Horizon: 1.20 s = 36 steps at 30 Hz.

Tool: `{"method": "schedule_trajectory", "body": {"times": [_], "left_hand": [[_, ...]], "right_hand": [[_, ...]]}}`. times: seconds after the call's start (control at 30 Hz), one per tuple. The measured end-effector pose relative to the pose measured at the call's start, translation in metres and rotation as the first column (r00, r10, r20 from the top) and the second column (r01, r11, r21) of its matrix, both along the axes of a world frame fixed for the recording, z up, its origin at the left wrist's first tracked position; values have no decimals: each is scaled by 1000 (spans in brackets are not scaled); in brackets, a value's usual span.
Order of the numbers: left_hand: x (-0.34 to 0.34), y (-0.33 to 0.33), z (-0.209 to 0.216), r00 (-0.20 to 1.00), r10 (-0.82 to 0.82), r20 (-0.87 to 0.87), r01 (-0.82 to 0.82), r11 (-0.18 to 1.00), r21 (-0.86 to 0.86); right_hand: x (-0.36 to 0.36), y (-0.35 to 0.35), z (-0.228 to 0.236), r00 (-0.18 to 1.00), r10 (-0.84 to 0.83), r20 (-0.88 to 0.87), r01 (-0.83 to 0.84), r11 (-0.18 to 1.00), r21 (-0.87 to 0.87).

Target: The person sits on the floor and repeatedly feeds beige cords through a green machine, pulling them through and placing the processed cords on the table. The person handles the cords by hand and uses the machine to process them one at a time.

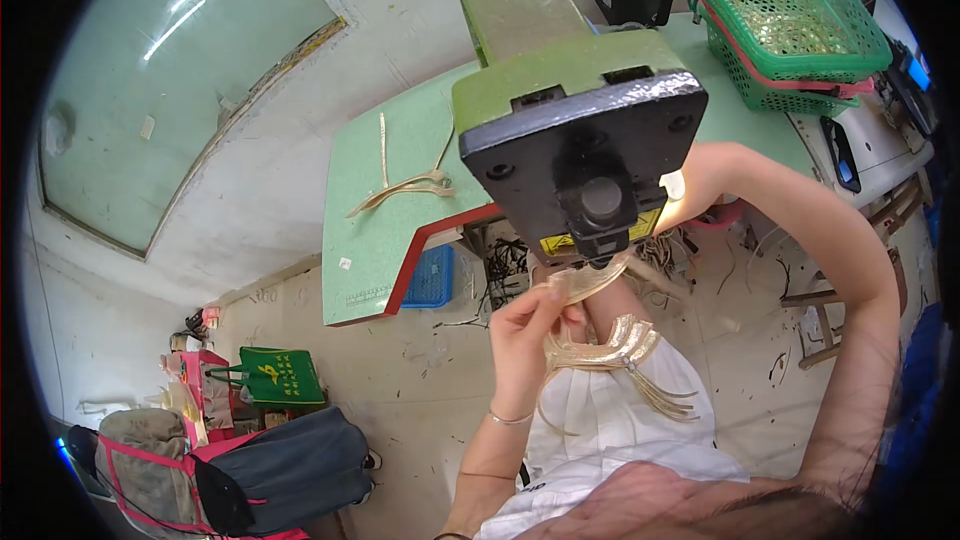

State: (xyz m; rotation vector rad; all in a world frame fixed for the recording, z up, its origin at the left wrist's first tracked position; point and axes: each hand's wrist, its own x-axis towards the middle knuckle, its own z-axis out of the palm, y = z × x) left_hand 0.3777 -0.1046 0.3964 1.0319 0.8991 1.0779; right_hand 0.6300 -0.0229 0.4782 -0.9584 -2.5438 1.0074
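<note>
My left hand (527,328) pinches a gold strap piece (592,284), its thumb and fingers closed on one end. The other end of that piece reaches under the black head (585,155) of a green machine (520,15). Behind this head, the wrist and part of my right hand (690,185) show beside a small lit lamp (672,184). Its fingers are hidden. More gold straps, joined in a bunch (630,342), hang below my left hand over the white cloth (610,410) on my lap.
Thin gold straps (400,190) lie on the green worktable (365,250), which has a red edge. Stacked green baskets (790,15) and a phone (840,154) are at the right. A cushioned chair (280,470) and green bag (280,377) stand lower left. Scraps litter the floor.
</note>
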Motion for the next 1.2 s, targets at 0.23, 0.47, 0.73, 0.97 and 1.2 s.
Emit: {"method": "schedule_trajectory", "body": {"times": [0.23,0.47,0.73,0.97,1.2], "left_hand": [[-36,34,-1,985,169,35,-169,985,21],[-70,65,2,978,208,-24,-208,978,-4],[-64,46,10,917,227,-329,-56,888,456],[-26,30,-5,915,-221,-339,283,948,145],[12,11,-9,987,-147,-62,152,984,97]], "right_hand": [[-17,-16,6,997,-56,52,50,993,107],[3,-12,11,1000,-9,-20,15,948,318],[3,-5,18,999,-30,-13,30,1000,5],[22,2,30,940,-162,299,116,979,166],[39,23,23,951,-109,290,3,939,345]]}}
